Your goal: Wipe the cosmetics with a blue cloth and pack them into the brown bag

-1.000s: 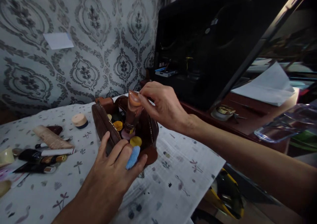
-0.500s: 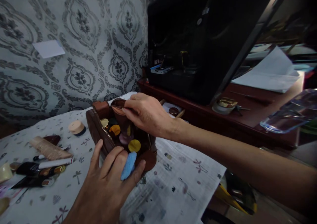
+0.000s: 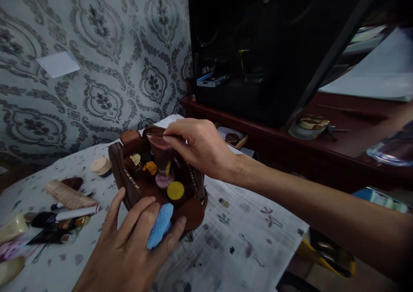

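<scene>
A brown cosmetic bag [image 3: 124, 175] stands unzipped on the table. Inside it, a mauve squeeze tube [image 3: 162, 156] is upright with its pink cap downward. My right hand [image 3: 201, 147] pinches the tube's flat top end between thumb and fingers. My left hand [image 3: 129, 236] lies at the bag's near side, its fingers against the edge. Between that thumb and forefinger sits a folded blue cloth [image 3: 160, 226]. Also in the bag are a round yellow-lidded item [image 3: 176, 191], an orange item [image 3: 149, 168] and a gold-coloured cap [image 3: 135, 159].
Left of the bag, a jar [image 3: 100, 166], a beige tube [image 3: 69, 194] and several other cosmetics lie on the patterned tablecloth [image 3: 245, 236]. A large black screen [image 3: 238, 46] stands on the dark red cabinet [image 3: 271, 143] behind. A glass jar [image 3: 308, 127] is near the cabinet's edge.
The view has shifted slightly. More of the mauve tube shows under my right hand, which still grips its top. The blue cloth has turned a little in my left hand.
</scene>
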The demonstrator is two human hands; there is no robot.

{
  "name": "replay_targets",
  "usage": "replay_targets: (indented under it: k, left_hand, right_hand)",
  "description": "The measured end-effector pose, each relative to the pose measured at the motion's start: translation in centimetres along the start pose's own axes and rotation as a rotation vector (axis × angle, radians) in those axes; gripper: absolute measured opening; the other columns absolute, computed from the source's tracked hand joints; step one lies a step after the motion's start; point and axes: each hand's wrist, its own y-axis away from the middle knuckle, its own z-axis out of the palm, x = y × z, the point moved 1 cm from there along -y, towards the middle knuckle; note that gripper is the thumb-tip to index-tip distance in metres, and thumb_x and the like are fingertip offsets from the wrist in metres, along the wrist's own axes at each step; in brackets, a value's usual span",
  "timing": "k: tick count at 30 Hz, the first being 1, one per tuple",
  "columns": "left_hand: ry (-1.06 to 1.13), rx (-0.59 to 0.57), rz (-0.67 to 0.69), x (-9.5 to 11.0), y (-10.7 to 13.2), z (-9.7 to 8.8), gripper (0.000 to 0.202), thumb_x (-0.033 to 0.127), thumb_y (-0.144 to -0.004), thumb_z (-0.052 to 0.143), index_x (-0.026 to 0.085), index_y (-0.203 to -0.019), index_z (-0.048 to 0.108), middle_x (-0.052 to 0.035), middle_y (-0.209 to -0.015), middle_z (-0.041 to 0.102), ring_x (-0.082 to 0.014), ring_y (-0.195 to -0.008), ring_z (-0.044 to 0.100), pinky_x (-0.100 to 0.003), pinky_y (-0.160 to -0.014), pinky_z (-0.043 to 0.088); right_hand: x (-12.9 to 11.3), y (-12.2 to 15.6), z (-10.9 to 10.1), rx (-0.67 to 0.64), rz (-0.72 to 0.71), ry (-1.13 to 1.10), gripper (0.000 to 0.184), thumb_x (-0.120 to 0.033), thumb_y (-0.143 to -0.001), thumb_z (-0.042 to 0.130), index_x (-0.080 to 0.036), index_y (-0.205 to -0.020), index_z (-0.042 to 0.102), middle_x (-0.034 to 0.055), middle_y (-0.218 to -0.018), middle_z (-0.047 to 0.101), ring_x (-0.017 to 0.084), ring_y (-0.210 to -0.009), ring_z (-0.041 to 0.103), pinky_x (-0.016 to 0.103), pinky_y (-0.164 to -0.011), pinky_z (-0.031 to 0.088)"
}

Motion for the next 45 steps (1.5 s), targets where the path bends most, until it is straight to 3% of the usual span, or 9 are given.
replay_targets:
  k: [7,13,16,20,24,32,35,41,45]
  left_hand:
    - [0.023,0.013,-0.035,0.2,-0.1,0.2,0.040,0.030,-0.093,0.045,0.038,-0.129,0.061,-0.0069,-0.112,0.062,-0.0256,-0.122,0.049,-0.057,-0.121,0.012]
    - [0.008,0.044,0.004,0.2,-0.4,0.1,0.037,0.029,-0.092,0.050,0.032,-0.126,0.064,-0.0093,-0.111,0.062,-0.0275,-0.120,0.049,-0.061,-0.118,0.016]
    - [-0.006,0.059,0.002,0.3,-0.5,0.0,0.037,0.025,-0.091,0.051,0.031,-0.125,0.064,-0.0101,-0.110,0.062,-0.0283,-0.120,0.050,-0.062,-0.117,0.019]
    - [0.008,0.045,0.000,0.3,-0.5,-0.1,0.041,0.023,-0.090,0.051,0.029,-0.128,0.062,-0.0114,-0.113,0.061,-0.0298,-0.121,0.049,-0.064,-0.114,0.022]
    - [0.025,0.067,-0.015,0.4,-0.7,-0.2,0.038,0.023,-0.090,0.050,0.029,-0.125,0.064,-0.0109,-0.111,0.062,-0.0288,-0.120,0.049,-0.064,-0.114,0.023]
    - [0.032,0.068,-0.021,0.4,-0.5,-0.1,0.043,0.023,-0.088,0.049,0.029,-0.128,0.062,-0.0103,-0.109,0.062,-0.0290,-0.119,0.050,-0.065,-0.115,0.021]
    - [0.030,0.056,-0.021,0.4,-0.2,0.1,0.044,0.022,-0.088,0.050,0.030,-0.130,0.060,-0.0098,-0.108,0.062,-0.0292,-0.120,0.050,-0.066,-0.114,0.022]
    - [0.005,0.038,-0.011,0.4,-0.2,0.1,0.043,0.025,-0.089,0.053,0.029,-0.131,0.060,-0.0110,-0.114,0.059,-0.0301,-0.121,0.049,-0.068,-0.113,0.023]
    - [0.000,0.030,-0.009,0.3,-0.2,0.0,0.041,0.024,-0.090,0.053,0.030,-0.130,0.060,-0.0107,-0.114,0.059,-0.0299,-0.121,0.049,-0.068,-0.113,0.024]
  right_hand:
    - [-0.5,-0.1,0.5,0.146,-0.130,-0.171,0.020,-0.019,-0.097,0.051,-0.013,-0.083,0.065,0.0019,-0.079,0.063,0.012,-0.071,0.055,0.023,-0.067,0.040]
    - [-1.4,-0.9,1.6,0.154,-0.160,-0.095,0.024,-0.019,-0.099,0.046,-0.014,-0.086,0.065,0.0021,-0.082,0.060,0.012,-0.072,0.053,0.023,-0.068,0.041]
    - [-1.5,-0.6,2.3,0.034,-0.200,-0.033,0.017,-0.013,-0.093,0.051,-0.016,-0.099,0.067,0.0019,-0.090,0.060,0.012,-0.074,0.054,0.023,-0.067,0.042]
    - [-2.1,-0.2,2.6,-0.292,-0.272,0.053,0.041,-0.002,-0.083,0.062,-0.019,-0.120,0.063,0.0039,-0.102,0.061,0.014,-0.083,0.061,0.025,-0.072,0.048]
    - [-3.1,-0.4,2.7,-0.562,-0.317,0.294,0.022,-0.007,-0.091,0.056,-0.011,-0.110,0.067,0.0099,-0.099,0.063,0.020,-0.085,0.065,0.031,-0.069,0.050]
    - [-3.8,0.6,4.6,-0.708,-0.405,0.407,0.023,-0.009,-0.098,0.044,-0.009,-0.099,0.067,0.0141,-0.100,0.068,0.023,-0.084,0.069,0.034,-0.066,0.054]
    - [-3.8,0.8,4.8,-0.697,-0.345,0.415,0.023,-0.009,-0.096,0.046,-0.010,-0.100,0.069,0.0136,-0.099,0.070,0.024,-0.084,0.071,0.033,-0.065,0.054]
    - [-3.7,0.9,5.3,-0.800,-0.062,0.414,0.019,-0.011,-0.091,0.054,-0.014,-0.090,0.073,0.0137,-0.087,0.075,0.023,-0.087,0.073,0.030,-0.073,0.054]
    - [-3.9,0.3,5.4,-0.819,0.140,0.361,0.024,-0.020,-0.093,0.052,-0.013,-0.096,0.075,0.0161,-0.091,0.076,0.024,-0.093,0.073,0.031,-0.077,0.055]
